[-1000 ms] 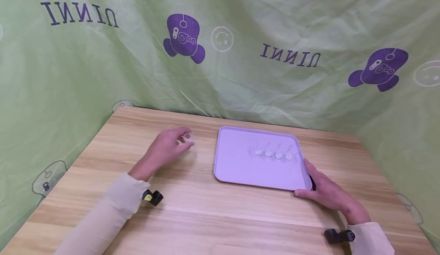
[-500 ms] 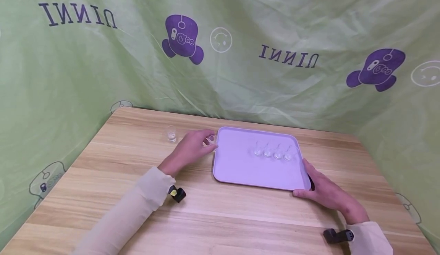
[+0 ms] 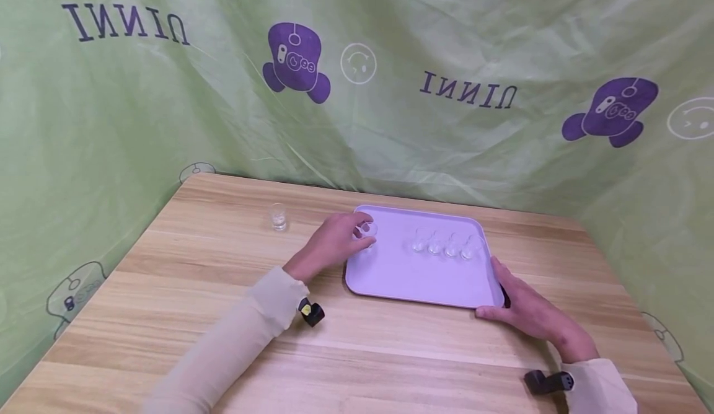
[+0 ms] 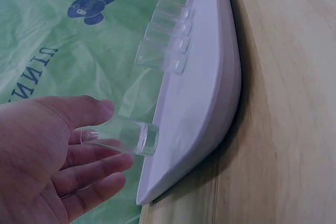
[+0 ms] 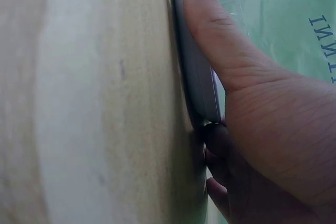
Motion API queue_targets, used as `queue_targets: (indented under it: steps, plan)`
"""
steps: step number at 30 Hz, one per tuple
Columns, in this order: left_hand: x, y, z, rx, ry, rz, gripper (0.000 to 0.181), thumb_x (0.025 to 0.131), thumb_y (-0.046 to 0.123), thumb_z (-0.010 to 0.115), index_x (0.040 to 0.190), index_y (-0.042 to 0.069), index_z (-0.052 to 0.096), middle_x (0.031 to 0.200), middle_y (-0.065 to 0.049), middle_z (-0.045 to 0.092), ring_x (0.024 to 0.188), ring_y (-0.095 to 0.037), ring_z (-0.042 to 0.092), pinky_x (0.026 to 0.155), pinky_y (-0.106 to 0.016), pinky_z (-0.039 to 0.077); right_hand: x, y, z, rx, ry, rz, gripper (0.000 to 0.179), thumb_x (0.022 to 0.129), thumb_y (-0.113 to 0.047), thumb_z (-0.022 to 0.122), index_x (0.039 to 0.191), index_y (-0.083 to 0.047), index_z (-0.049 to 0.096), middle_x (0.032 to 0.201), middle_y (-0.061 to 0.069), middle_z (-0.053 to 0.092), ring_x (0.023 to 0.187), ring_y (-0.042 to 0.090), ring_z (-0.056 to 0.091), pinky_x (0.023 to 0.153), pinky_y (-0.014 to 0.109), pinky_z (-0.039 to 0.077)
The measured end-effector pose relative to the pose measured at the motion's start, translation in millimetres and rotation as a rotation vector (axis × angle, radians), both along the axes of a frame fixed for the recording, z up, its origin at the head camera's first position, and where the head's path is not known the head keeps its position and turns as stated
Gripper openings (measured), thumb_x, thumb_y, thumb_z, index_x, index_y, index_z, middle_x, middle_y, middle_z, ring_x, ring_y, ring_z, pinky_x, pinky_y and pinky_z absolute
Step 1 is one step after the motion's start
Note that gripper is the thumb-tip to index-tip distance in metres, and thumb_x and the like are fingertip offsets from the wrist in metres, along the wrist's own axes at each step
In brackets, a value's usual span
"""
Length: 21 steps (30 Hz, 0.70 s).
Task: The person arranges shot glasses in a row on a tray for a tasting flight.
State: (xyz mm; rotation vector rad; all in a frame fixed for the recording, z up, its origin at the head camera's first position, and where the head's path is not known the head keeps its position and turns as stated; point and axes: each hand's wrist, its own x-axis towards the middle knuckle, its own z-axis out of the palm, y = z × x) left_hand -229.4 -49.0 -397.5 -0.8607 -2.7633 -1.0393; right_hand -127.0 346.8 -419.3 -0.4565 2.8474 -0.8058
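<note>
My left hand (image 3: 333, 242) pinches a small clear shot glass (image 4: 123, 134) between thumb and fingers, over the left end of the lilac tray (image 3: 418, 285). The left wrist view shows the glass base close to the tray's surface. Several matching shot glasses (image 3: 443, 248) stand in a row on the tray's right half. At the tray's near right corner, my right hand (image 3: 530, 310) holds the edge, thumb along the front side and fingers round the right side. In the right wrist view, the thumb (image 5: 210, 19) presses on the tray's rim.
Another shot glass (image 3: 278, 219) stands on the wooden table (image 3: 357, 352), left of the tray. A green printed curtain (image 3: 390, 141) hangs behind the table and along its sides. Each wrist carries a small black camera mount (image 3: 312, 313).
My left hand has carried its shot glass rightward from the table to over the tray's left end, which brings the lone glass into sight. The right hand has stayed at the tray corner.
</note>
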Motion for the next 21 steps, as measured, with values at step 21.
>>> queue_targets:
  steps: [21]
  plan:
    - [-8.6, 42.0, -3.2, -0.073, 0.009, -0.071, 0.039, 0.097, 0.025, 0.074, 0.129, 0.004, 0.068, 0.108, -0.007, 0.075, 0.094, -0.017, 0.071, 0.083, -0.031, 0.056, 0.1, 2, 0.1, -0.017, -0.011, 0.019, 0.112, 0.092, -0.038, 0.078, 0.160, 0.009, 0.002, 0.161, 0.040, 0.006, 0.146, 0.059, 0.011, 0.113, 0.073, 0.016]
